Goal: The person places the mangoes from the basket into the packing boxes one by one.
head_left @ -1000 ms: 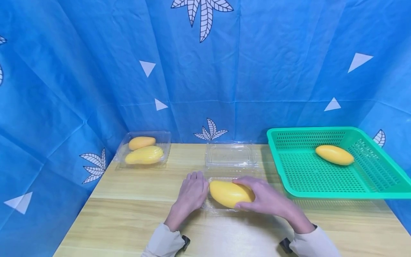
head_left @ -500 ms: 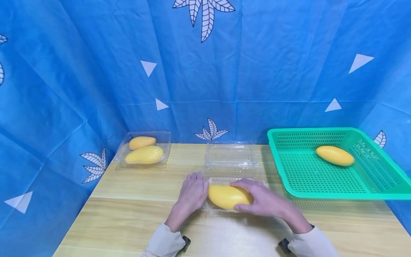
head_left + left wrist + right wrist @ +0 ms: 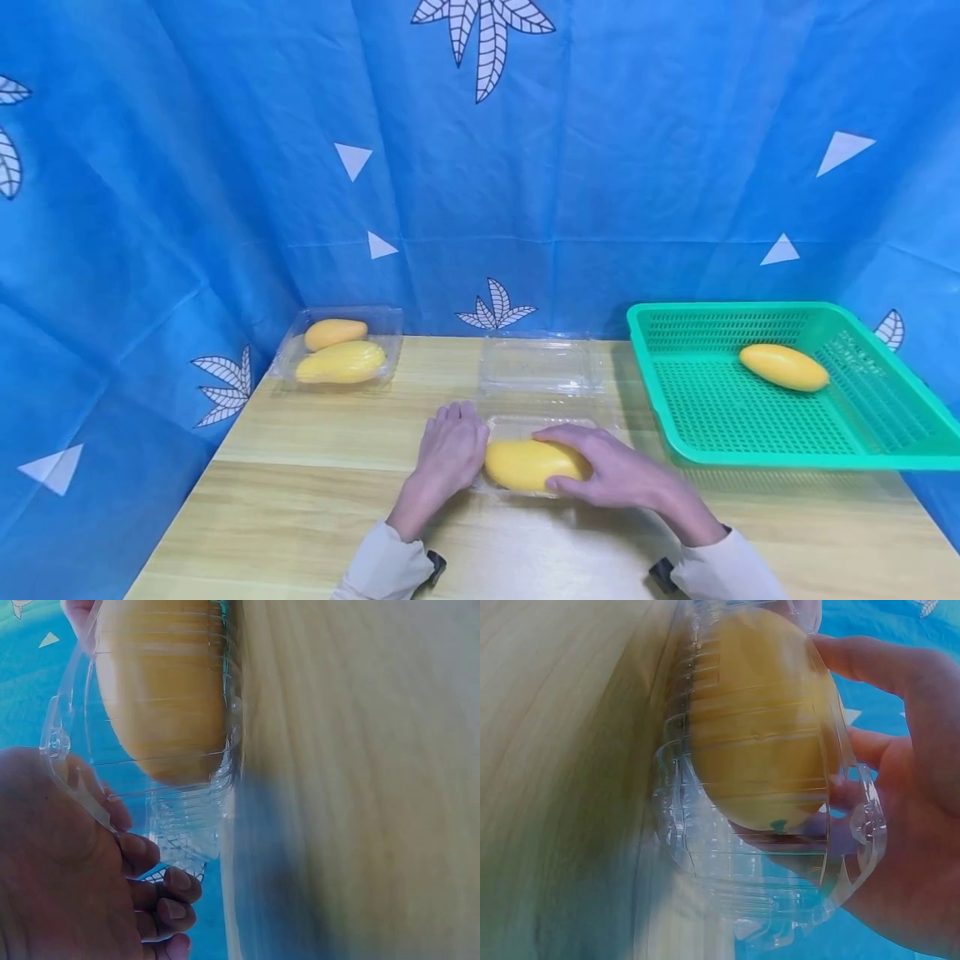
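A clear plastic clamshell container (image 3: 513,428) lies unfolded on the table, its lid (image 3: 540,364) spread out toward the curtain. My right hand (image 3: 618,468) grips a yellow mango (image 3: 525,467) by its right end, fingers on the far side and thumb on the near side. Seen from the right wrist, the mango (image 3: 757,735) sits inside the clear walls, low in the container. At the left end my left hand (image 3: 450,446) holds the container's edge. In the left wrist view the rim corner (image 3: 82,802) lies between this hand's thumb and fingers.
On the right, a green perforated basket (image 3: 660,408) holds one mango (image 3: 783,367). Another clear container (image 3: 390,333) at the back left holds an orange-yellow mango (image 3: 335,333) and a paler, ridged yellow fruit (image 3: 341,362). A blue curtain (image 3: 480,183) hangs behind the wooden table (image 3: 285,500).
My right hand has brought the mango slightly toward me, down into the near half of the container. The left hand has stayed at the container's left edge.
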Demonstrator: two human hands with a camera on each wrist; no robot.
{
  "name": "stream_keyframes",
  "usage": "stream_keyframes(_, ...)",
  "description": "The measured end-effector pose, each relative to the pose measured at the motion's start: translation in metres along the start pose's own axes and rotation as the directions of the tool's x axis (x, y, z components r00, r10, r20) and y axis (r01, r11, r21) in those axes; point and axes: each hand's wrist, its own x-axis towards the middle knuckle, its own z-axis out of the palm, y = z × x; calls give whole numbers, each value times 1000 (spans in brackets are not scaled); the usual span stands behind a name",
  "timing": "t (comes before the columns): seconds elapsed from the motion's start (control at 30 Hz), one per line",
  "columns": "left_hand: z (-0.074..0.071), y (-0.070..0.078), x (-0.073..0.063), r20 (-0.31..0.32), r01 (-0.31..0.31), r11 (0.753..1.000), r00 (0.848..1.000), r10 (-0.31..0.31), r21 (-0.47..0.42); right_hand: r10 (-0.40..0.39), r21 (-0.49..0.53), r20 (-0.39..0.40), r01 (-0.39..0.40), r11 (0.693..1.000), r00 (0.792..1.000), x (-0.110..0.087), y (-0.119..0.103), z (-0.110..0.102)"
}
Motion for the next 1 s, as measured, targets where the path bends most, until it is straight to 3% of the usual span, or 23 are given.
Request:
stream_keyframes(0.5, 0, 1, -1, -2, -12, 1000, 1000, 12, 8, 15, -21, -61, -16, 1000, 998, -4, -6, 3)
stream_keyframes(1.0, -4, -3, -3, -2, -7, 1000, 1000, 7, 17, -19, -105, -50, 14, 994, 999, -1, -16, -8)
